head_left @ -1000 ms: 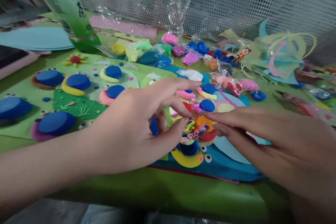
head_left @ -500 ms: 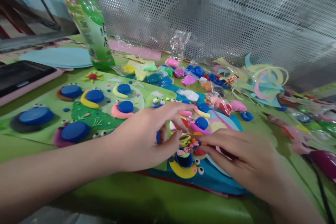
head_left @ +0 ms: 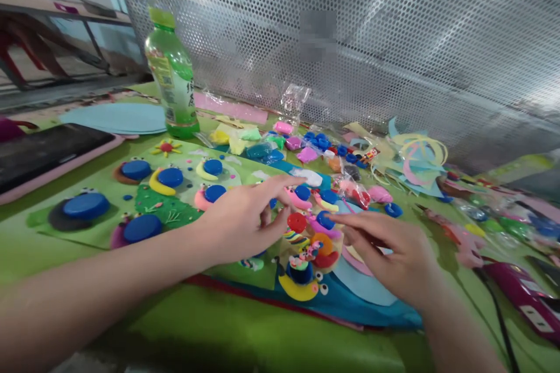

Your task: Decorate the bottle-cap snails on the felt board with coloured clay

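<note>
My left hand [head_left: 238, 218] hovers over the decorated board, thumb and index finger apart, with nothing visible in them. Part of the board is hidden under it. My right hand [head_left: 389, 247] has its index fingertip at a blue bottle cap [head_left: 325, 220] on a pink clay snail; whether it touches cannot be made out. The thumb is apart from the finger. Between the hands lie a red round piece [head_left: 296, 222], an orange clay disc [head_left: 321, 243] and a striped piece [head_left: 296, 238]. Nearer me, a yellow clay snail [head_left: 297, 289] with googly eyes carries small colourful figures in its blue cap.
A green tea bottle [head_left: 172, 81] stands behind the board, beside light blue paper [head_left: 116, 118]. A tablet [head_left: 52, 151] lies at left. Bagged clay [head_left: 308, 154] and paper strips [head_left: 415, 154] are at the back. On the right are a pink glue gun [head_left: 468, 245] and a purple power strip [head_left: 520, 297].
My right hand has drawn back from the small figures at the yellow snail's cap, and its thumb and finger have spread. The left hand stays near its place; the view has shifted.
</note>
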Available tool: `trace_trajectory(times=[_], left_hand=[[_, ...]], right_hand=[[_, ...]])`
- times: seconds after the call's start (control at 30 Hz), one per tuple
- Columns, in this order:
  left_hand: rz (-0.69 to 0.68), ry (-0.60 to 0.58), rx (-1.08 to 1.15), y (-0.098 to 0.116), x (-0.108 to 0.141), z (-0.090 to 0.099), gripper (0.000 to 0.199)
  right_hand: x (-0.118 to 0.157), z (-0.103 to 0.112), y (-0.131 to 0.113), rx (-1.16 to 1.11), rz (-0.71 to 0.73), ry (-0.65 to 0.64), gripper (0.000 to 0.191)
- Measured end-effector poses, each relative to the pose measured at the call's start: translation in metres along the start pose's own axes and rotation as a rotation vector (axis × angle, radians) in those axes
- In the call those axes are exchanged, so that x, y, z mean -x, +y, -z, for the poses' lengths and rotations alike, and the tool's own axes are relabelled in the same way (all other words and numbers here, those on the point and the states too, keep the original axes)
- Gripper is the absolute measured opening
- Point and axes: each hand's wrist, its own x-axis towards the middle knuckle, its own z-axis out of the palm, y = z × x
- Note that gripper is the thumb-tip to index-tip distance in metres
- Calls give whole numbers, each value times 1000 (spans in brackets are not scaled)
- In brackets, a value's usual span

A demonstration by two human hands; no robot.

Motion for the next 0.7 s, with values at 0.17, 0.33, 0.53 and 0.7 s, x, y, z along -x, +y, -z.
trace_trajectory(times=[0.17, 0.33, 0.53, 0.7], left_hand=[[-8, 100, -244, -3, -5, 5, 42], [59, 120, -304, -5, -9, 12, 42], [27, 181, -287, 2, -32, 27, 40], [-24, 286, -137, 42, -76, 72, 28]], right_hand=[[-4, 3, 20, 26, -172, 211, 24], [-6, 9, 49, 48, -348, 402, 30], [10, 29, 102, 196, -517, 744, 44], [22, 23, 128, 315, -605, 727, 29]])
